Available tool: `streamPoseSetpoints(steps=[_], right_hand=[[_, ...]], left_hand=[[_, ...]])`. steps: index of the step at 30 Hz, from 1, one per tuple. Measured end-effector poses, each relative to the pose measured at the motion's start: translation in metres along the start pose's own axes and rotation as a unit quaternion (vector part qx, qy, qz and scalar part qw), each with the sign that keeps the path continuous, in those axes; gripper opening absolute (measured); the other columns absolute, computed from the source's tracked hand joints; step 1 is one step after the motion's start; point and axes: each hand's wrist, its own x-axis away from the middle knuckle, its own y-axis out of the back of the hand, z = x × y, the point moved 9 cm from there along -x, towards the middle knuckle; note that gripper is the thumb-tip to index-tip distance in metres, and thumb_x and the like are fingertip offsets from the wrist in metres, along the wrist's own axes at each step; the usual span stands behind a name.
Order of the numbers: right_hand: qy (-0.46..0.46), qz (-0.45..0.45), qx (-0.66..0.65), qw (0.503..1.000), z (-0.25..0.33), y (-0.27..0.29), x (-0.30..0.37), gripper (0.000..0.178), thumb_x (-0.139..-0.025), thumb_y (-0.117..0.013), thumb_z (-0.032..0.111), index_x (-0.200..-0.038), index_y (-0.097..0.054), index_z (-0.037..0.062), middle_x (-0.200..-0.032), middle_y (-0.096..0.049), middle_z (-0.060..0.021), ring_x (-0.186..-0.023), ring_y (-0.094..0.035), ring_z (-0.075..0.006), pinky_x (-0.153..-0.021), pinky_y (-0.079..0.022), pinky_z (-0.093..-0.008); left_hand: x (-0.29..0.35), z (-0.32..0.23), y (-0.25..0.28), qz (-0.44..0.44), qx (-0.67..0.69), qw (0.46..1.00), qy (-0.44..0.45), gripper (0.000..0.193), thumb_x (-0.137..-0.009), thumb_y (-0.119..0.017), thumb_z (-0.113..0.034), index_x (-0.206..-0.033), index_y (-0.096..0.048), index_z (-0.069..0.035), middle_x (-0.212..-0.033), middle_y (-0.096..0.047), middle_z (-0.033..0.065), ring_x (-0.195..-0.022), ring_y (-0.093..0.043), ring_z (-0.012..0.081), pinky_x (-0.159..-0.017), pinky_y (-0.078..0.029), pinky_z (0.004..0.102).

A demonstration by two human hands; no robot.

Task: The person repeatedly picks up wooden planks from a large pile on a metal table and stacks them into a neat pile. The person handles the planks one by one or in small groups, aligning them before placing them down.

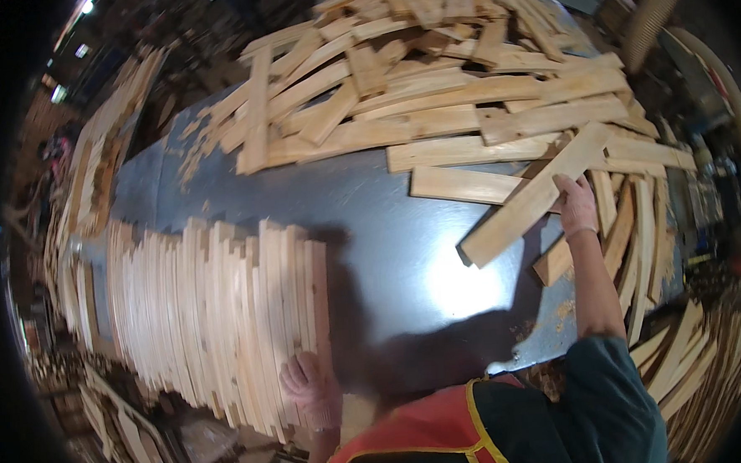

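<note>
My right hand [577, 204], in a pale glove, is closed on the edge of a flat wooden board [524, 202]. That board slants over the metal tabletop, its near end pointing left toward me. Close to my body, my left hand [310, 390], also in a pale glove, has its fingers bent over the near end of the rightmost boards in a row. The row of wooden boards [215, 298] stands on edge, packed side by side, with uneven ends. My left palm and thumb are mostly hidden.
A large jumbled pile of boards [414, 95] covers the far side of the metal table [378, 223] and runs down its right side. More boards are stacked at the far left [99, 162] and lower right [687, 357]. A ribbed hose [652, 15] hangs at upper right.
</note>
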Motion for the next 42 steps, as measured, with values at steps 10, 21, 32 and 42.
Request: streamPoseSetpoints(steps=[10,21,32,42], right_hand=[[0.231,0.288,0.679,0.634,-0.026,-0.154,0.057,0.118,-0.068,-0.087,0.055,-0.158,-0.034,0.0005,-0.138,-0.064,-0.0294,-0.13,-0.061,-0.0445,-0.107,-0.051,-0.0475],[0.178,0.248,0.828,0.471,-0.08,-0.136,0.165,0.129,-0.067,-0.087,0.038,-0.169,-0.011,0.0111,-0.138,-0.058,-0.0332,-0.129,-0.059,-0.0472,-0.109,-0.05,-0.0495],[-0.179,0.43,0.247,0.85,-0.167,-0.248,0.328,0.058,-0.095,-0.076,0.043,-0.138,-0.062,0.0073,-0.106,-0.068,-0.008,-0.091,-0.068,-0.0198,-0.082,-0.058,-0.0378],[0.119,0.428,0.438,0.782,-0.163,-0.278,0.383,0.081,-0.093,-0.075,0.048,-0.156,-0.047,0.0072,-0.14,-0.067,-0.0202,-0.133,-0.062,-0.0333,-0.111,-0.046,-0.0409]], left_hand=[[-0.011,0.0,0.021,-0.005,0.029,0.999,0.017,0.059,-0.083,-0.07,-0.026,-0.137,-0.056,-0.009,-0.138,-0.055,0.0159,-0.129,-0.053,0.0399,-0.111,-0.041,0.0599],[0.067,0.069,0.039,0.052,0.211,0.97,0.11,0.076,-0.084,-0.074,-0.036,-0.15,-0.049,-0.008,-0.151,-0.049,0.0171,-0.143,-0.044,0.036,-0.12,-0.032,0.054],[0.251,0.232,-0.052,-0.096,0.568,0.537,0.616,0.055,-0.095,-0.075,-0.041,-0.136,-0.06,-0.008,-0.125,-0.063,0.0152,-0.113,-0.063,0.0299,-0.097,-0.053,0.0402],[0.201,0.078,-0.026,0.264,0.657,0.66,0.253,0.049,-0.098,-0.068,-0.048,-0.123,-0.065,-0.006,-0.117,-0.07,0.0123,-0.112,-0.067,0.0295,-0.097,-0.053,0.0433]])
